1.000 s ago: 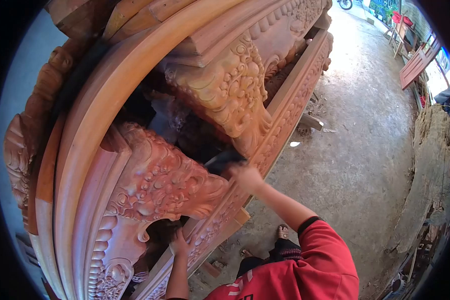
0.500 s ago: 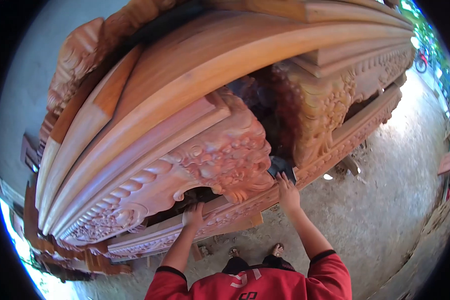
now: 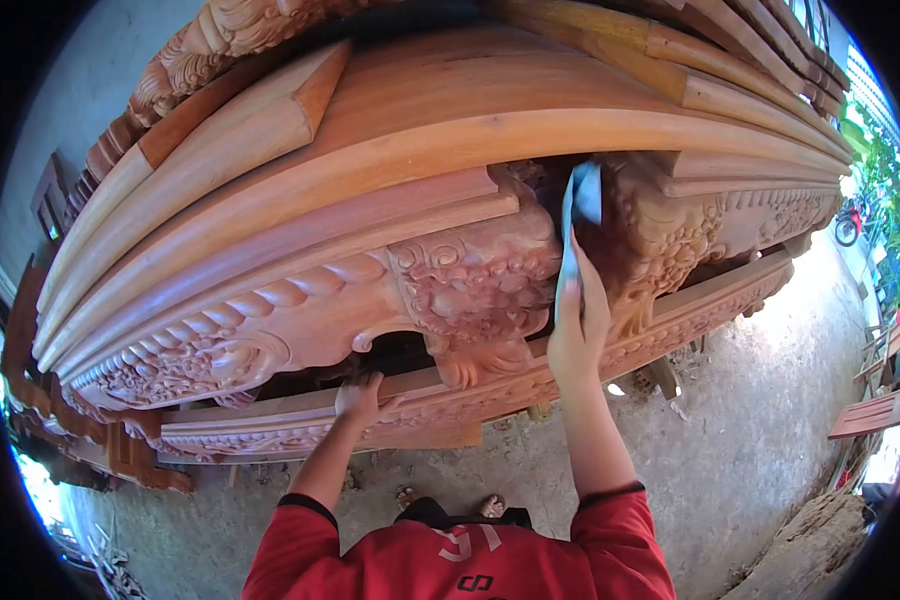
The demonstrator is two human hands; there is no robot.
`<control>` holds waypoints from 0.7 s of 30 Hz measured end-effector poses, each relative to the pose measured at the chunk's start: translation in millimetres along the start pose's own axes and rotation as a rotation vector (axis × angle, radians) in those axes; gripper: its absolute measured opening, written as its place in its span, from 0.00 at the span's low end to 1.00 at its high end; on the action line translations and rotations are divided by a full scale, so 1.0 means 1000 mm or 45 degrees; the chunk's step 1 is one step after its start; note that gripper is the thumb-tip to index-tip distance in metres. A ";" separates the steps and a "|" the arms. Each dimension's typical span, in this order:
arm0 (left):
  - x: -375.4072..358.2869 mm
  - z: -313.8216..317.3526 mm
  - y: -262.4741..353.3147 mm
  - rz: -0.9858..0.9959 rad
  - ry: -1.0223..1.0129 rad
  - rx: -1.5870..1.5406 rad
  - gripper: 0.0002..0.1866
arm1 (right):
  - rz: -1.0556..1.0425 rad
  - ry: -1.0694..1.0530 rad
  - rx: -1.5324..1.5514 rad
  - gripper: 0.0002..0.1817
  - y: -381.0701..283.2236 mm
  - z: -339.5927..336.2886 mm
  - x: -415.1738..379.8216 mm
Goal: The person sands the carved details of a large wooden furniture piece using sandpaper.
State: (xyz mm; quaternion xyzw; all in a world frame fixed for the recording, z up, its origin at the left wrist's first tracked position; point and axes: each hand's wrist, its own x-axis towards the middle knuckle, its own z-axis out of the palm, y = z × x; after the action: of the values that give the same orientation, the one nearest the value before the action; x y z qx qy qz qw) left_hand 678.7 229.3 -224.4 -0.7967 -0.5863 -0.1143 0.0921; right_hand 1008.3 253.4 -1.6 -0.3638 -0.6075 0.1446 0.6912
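Note:
My right hand (image 3: 580, 325) is raised in front of the gap between two carved blocks, closed on a thin, bent sheet (image 3: 570, 255) that looks like sandpaper. The sheet stands upright, pale blue in the light, its upper end folded over in the gap. To its left is the reddish carved block (image 3: 485, 295); on its right is a yellower carved block (image 3: 660, 225). My left hand (image 3: 358, 398) rests on the long lower rail (image 3: 270, 418), below a dark opening, its fingers laid over the top edge and holding no loose thing.
A wide curved wooden top (image 3: 420, 145) overhangs the carved front. More carved and moulded wood is stacked behind it. Wood scraps (image 3: 665, 378) lie on the concrete floor (image 3: 730, 440) under the rail. Wooden panels (image 3: 875, 412) and a motorbike (image 3: 847, 227) stand at the right.
My right hand has risen from the lower rail to the gap, lifting the sheet, which showed dark before. My left hand stays on the rail. The view has shifted.

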 end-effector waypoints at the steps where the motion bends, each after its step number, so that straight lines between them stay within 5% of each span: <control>1: -0.001 -0.001 0.001 0.019 0.056 0.004 0.29 | 0.026 0.040 0.050 0.18 0.004 0.006 0.006; 2: -0.002 -0.002 0.003 0.016 0.061 -0.002 0.29 | 0.020 0.034 0.047 0.18 0.007 0.004 0.004; 4: -0.001 -0.005 0.004 -0.055 -0.015 -0.030 0.30 | 0.462 0.040 0.363 0.19 0.018 0.000 0.002; 8: 0.003 -0.005 0.003 -0.080 -0.049 -0.014 0.30 | 0.516 0.171 0.557 0.19 0.043 -0.004 -0.044; 15: 0.000 -0.017 0.005 -0.038 -0.073 -0.084 0.34 | 0.541 -0.033 0.270 0.18 0.035 -0.003 0.016; 21: 0.004 -0.013 0.006 -0.062 -0.064 -0.043 0.35 | 0.546 0.190 0.407 0.17 0.026 -0.008 -0.035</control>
State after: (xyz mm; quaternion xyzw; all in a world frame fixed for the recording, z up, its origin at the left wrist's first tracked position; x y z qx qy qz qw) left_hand 684.6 227.6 -211.1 -0.7861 -0.6058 -0.1063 0.0611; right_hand 1014.5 245.6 -44.8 -0.3800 -0.4335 0.3544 0.7362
